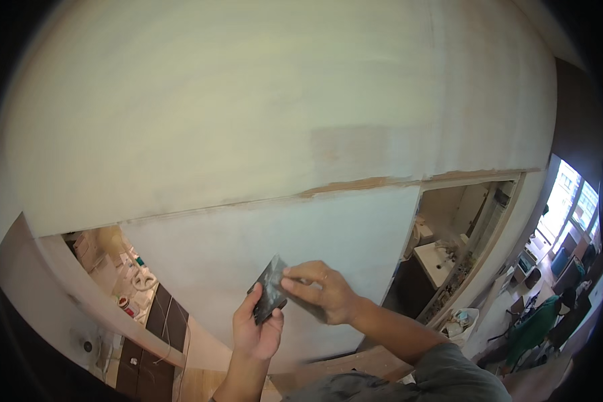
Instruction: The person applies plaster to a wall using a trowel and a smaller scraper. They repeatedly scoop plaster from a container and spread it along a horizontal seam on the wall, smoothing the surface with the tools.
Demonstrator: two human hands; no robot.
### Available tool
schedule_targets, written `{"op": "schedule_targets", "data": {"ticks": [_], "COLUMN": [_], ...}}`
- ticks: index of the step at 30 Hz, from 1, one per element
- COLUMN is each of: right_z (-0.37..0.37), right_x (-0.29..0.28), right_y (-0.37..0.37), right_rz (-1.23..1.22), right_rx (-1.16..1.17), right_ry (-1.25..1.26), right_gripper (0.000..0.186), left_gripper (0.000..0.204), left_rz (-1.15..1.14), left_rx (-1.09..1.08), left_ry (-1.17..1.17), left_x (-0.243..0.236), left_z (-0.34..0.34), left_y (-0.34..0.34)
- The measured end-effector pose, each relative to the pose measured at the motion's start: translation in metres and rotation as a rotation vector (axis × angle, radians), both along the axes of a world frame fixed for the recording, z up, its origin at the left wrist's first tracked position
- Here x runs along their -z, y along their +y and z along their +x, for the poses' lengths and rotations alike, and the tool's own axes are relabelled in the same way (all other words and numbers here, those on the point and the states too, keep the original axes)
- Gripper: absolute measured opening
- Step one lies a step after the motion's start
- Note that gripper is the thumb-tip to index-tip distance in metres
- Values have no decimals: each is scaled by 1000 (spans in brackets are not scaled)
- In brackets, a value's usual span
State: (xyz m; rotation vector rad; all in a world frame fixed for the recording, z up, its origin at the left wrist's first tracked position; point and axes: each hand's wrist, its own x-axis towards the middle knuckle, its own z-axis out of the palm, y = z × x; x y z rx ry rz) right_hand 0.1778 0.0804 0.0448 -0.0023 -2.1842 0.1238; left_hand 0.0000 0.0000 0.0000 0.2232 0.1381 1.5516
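My left hand [257,331] grips a dark, flat, squarish piece [270,295] with pale grey smears, held tilted near the lower middle of the view. My right hand [325,295] has its bent fingertips on the piece's upper right side; whether it is sandpaper or a plate I cannot tell. Behind both hands is a pale painted wall [228,134], crossed by a horizontal seam with brownish patches.
A left opening shows cluttered shelves [127,275] above dark cabinets [134,368]. A right doorway reveals a sink [435,261]. A white bucket [459,325] sits below it. Far right are a bright window [563,194], chairs and a green-draped object [536,328].
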Motion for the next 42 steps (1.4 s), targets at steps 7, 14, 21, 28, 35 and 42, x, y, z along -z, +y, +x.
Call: {"op": "schedule_targets", "data": {"ticks": [7,14,21,28,35,42], "right_z": [16,11,15,81,179,173], "right_x": [21,39,49,-31,-118,-138], "right_y": [30,-16,-43,17,105,138], "right_rz": [-215,-1773,-2023,-1045,-389,-291], "right_rx": [333,-399,-737,236,1092,1196], "right_ry": [-160,585,465,576,725,664], "right_gripper": [54,27,30,27,34,38], "left_gripper": [34,45,75,65,54,53], "left_rz": [168,770,969,452,221,105], "left_rx": [-112,-813,-1003,-854,-780,-704], "left_ry": [395,1283,1901,2142,1905,1883], "left_x": [-41,6,15,37,79,99], "left_z": [-46,-46,-48,-78,-66,-81], "left_y": [-2,27,16,-5,-15,-23]}}
